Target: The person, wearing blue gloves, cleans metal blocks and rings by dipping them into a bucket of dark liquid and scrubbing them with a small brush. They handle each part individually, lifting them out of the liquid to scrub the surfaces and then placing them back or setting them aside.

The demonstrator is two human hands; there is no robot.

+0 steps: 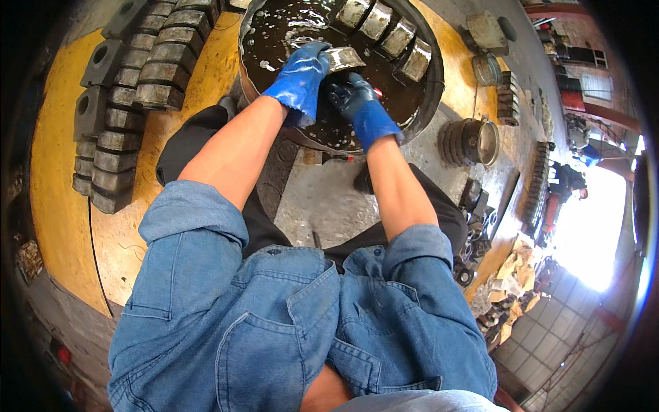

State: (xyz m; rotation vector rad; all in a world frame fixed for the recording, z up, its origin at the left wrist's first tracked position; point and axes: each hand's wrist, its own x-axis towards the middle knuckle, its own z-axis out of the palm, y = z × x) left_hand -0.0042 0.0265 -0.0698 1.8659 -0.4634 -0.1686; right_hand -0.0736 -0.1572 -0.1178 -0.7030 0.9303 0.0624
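Note:
A wide round metal tub [435, 89] of dark, foamy liquid stands in front of me. My left hand [305, 65], in a blue rubber glove, grips a wet, curved metal block [344, 59] above the liquid. Just below and to the right of that block is my right hand [351, 97], its glove dark and wet over the fingers. Those fingers are curled, and what they hold, if anything, is hidden. A small red and white bit shows beside the right glove. Several similar metal blocks [377, 20] sit in a row along the tub's far right inner side.
Long rows of metal blocks [163, 74] stand on the yellow board [58, 226] at left, beside grey blocks with round holes [92, 114]. Right of the tub are a ribbed metal cylinder [461, 143] and more blocks [506, 99]. A person [570, 180] is in the far right background.

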